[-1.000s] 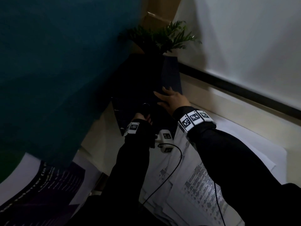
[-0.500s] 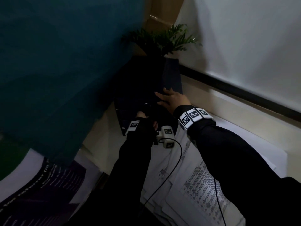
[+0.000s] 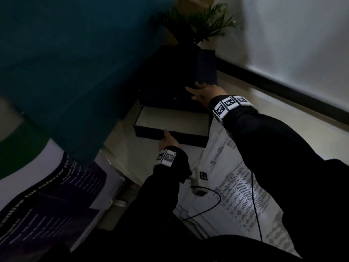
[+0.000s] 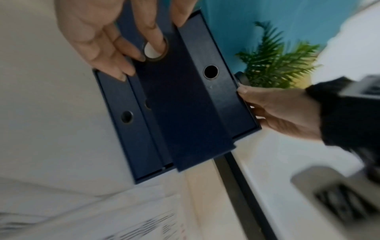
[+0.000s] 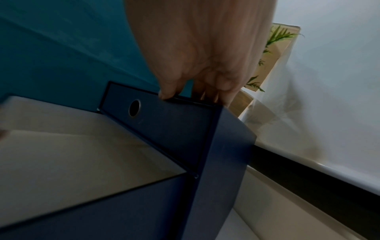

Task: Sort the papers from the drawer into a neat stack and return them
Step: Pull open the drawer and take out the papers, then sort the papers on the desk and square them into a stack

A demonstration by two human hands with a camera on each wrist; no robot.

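A dark blue drawer unit (image 3: 188, 76) is seen on a pale surface (image 3: 120, 148) beneath a teal wall (image 3: 66, 53), with its middle drawer (image 3: 170, 127) drawn out toward the viewer; the pale bottom of that drawer is exposed. The left hand (image 4: 107, 39) is placed at the drawer front, one finger (image 4: 153, 34) hooked into the round pull hole while the other fingers are curled against the front panel. The right hand (image 3: 204, 91) is laid on the top corner of the unit, its fingertips (image 5: 166, 94) bent over the upper edge, apparently bracing it, though the thumb's position cannot be made out in the dim head view. The printed papers (image 3: 236, 186) are spread loosely on the surface, just beside the drawer and under both forearms, outside the unit. A green plant (image 3: 204, 21) is seen behind the unit, and a dark printed poster (image 3: 56, 195) lies at the lower left.
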